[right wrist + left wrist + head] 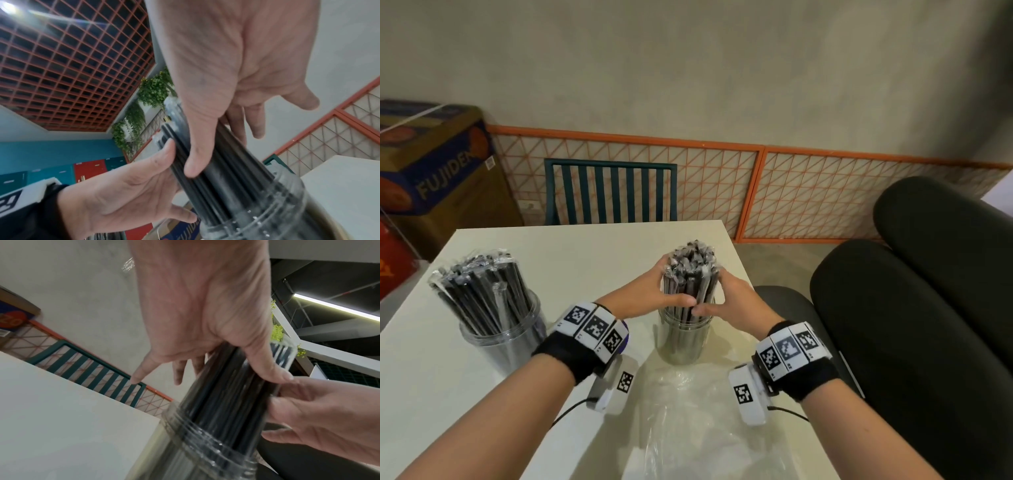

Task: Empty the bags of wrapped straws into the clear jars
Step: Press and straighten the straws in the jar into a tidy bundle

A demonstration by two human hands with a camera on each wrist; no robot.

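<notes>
A bundle of black wrapped straws stands upright in the right clear jar, its upper half sticking out above the rim. My left hand and right hand clasp the bundle from both sides just above the jar mouth. The thumbs almost meet at the front. In the left wrist view my left hand lays its thumb across the straws above the jar. The right wrist view has my right hand with its thumb on the straws. A second jar at the left holds fanned-out straws.
An empty clear plastic bag lies crumpled on the white table in front of the right jar. A green chair stands beyond the far edge. A black padded seat is close on the right, cardboard boxes at the left.
</notes>
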